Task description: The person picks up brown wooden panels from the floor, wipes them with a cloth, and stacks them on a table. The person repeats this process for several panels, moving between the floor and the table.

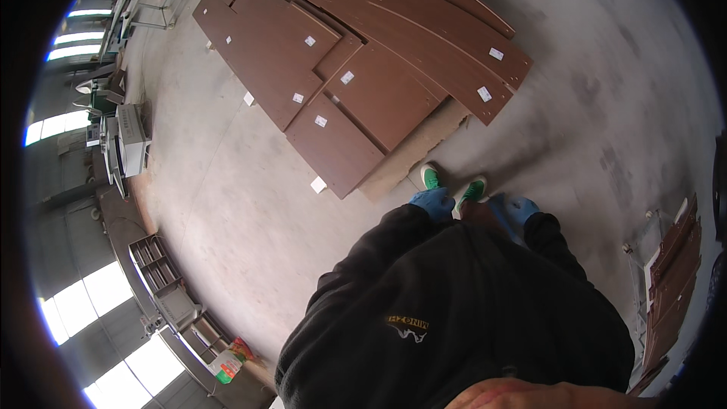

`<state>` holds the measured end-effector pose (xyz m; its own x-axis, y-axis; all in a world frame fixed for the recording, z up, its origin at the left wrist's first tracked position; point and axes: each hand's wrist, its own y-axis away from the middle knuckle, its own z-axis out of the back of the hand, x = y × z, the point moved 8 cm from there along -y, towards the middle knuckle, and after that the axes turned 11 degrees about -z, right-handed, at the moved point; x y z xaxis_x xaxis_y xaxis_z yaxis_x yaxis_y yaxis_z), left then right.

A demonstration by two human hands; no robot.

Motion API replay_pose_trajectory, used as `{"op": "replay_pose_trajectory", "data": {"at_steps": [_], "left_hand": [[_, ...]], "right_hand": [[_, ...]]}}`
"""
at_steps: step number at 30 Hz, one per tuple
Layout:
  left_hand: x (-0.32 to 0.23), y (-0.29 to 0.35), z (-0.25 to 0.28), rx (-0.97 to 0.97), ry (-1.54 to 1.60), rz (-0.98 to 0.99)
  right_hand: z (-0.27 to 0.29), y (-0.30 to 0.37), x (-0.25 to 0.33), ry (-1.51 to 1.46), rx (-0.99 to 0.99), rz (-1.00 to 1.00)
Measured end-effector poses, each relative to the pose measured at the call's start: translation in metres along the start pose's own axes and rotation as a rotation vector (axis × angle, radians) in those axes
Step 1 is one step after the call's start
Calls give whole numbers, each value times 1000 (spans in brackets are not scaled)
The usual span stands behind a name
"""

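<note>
Both my hands wear blue gloves and hang low in front of my dark jacket. My left hand is curled closed near the green shoes; its grip is hidden. My right hand is also curled, beside a blue strip-like shape that I cannot make out clearly. Neither hand touches the flat brown boards, which lie ahead on the floor in overlapping layers. Small white labels are stuck on them. Under their near end shows a sheet of brown cardboard.
At the right, more brown boards lean on a metal-framed rack. A grey machine stands along the left side, with open shelving and a colourful bag nearer me. Grey concrete floor surrounds the boards.
</note>
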<state>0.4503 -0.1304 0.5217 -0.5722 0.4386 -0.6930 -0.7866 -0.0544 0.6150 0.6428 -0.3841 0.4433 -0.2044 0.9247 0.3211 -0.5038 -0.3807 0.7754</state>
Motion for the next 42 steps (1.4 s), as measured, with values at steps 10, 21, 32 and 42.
{"op": "replay_pose_trajectory", "data": {"at_steps": [10, 21, 32, 42], "left_hand": [[44, -25, 58, -35, -48, 66], [45, -102, 53, -135, 117, 255], [107, -223, -5, -313, 463, 457], [209, -369, -14, -551, 611, 468]], "right_hand": [[-21, -56, 33, -93, 180, -36], [79, -142, 40, 104, 305, 20], [85, -313, -35, 135, 221, 46], [29, -517, -84, -52, -56, -355]]}}
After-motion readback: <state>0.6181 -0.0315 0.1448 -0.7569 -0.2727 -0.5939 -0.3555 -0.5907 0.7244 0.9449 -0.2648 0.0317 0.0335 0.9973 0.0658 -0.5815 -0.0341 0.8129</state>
